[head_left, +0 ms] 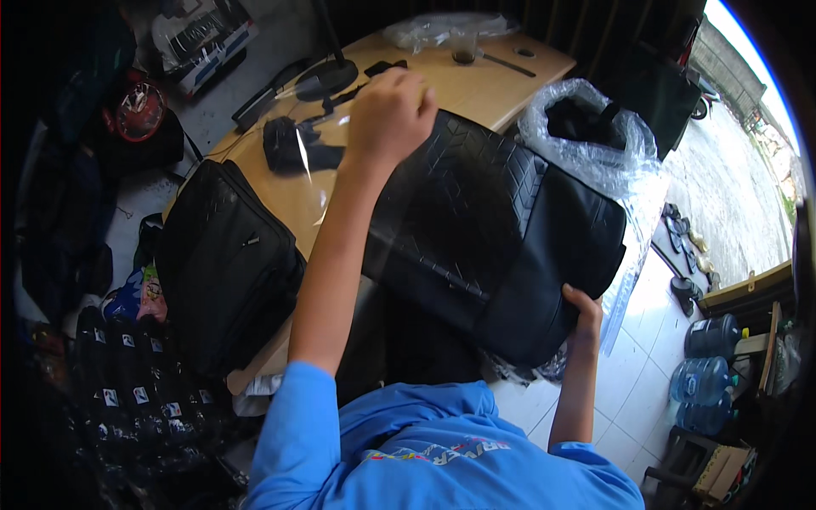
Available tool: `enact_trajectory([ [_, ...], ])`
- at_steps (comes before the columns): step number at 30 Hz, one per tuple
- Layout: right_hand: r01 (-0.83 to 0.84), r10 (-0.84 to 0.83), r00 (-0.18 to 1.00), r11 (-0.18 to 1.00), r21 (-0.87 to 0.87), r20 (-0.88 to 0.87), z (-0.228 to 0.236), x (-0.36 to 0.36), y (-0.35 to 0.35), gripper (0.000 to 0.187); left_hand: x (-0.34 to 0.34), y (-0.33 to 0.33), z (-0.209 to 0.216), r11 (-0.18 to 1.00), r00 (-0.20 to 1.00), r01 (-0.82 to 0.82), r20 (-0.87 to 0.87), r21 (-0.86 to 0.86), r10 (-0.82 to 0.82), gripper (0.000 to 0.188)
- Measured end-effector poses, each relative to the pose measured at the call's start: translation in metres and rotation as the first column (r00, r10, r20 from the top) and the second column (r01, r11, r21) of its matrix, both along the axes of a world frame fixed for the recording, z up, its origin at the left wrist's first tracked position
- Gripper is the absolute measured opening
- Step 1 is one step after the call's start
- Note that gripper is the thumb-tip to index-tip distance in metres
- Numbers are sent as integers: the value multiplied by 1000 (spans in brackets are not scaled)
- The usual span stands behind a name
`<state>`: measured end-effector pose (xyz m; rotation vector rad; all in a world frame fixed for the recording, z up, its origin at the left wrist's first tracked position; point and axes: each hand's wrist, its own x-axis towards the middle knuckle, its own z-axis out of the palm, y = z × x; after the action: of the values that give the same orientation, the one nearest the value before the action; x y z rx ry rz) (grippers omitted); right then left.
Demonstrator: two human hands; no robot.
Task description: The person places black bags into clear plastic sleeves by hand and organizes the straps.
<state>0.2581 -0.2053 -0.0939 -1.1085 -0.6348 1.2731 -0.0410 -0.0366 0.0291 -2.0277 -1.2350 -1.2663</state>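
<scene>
A black backpack [484, 229] with an embossed geometric panel lies tilted across my lap and against the table edge. My right hand [585, 308] grips its lower right side, thumb on top and fingers hidden underneath. Raised above the backpack's upper left end, my left hand [391, 117] is closed. A thin clear plastic sheet [313, 161], smeared by motion, hangs from it toward the left. Exactly where the fingers pinch the plastic is hidden.
Another black bag [225, 263] stands at the left. The wooden table [544, 64] holds a cup [463, 47], a dark lamp base [327, 78] and black cloth [293, 149]. Behind the backpack sits an open plastic sack [595, 127]. Water bottles [701, 381] lie at the right.
</scene>
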Motion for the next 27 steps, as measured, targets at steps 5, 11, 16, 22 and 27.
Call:
enact_trajectory([
  [5,28,-23,999,991,129,-36,-16,3,22,60,-3,82,-19,752,974,46,-137,-658,-180,42],
  [11,-173,174,985,984,33,-13,16,10,52,60,11,86,-30,797,960,-26,-238,-603,-148,44],
  [16,-190,198,978,976,-102,69,37,5,66,44,25,81,-40,788,987,-81,-160,-611,-23,43],
  [22,-181,185,976,983,-43,114,54,-8,67,31,49,74,-21,812,994,-83,-102,-578,29,41],
  [27,-177,174,984,981,82,39,50,-26,64,29,66,76,-7,858,993,86,-25,-506,-114,42],
])
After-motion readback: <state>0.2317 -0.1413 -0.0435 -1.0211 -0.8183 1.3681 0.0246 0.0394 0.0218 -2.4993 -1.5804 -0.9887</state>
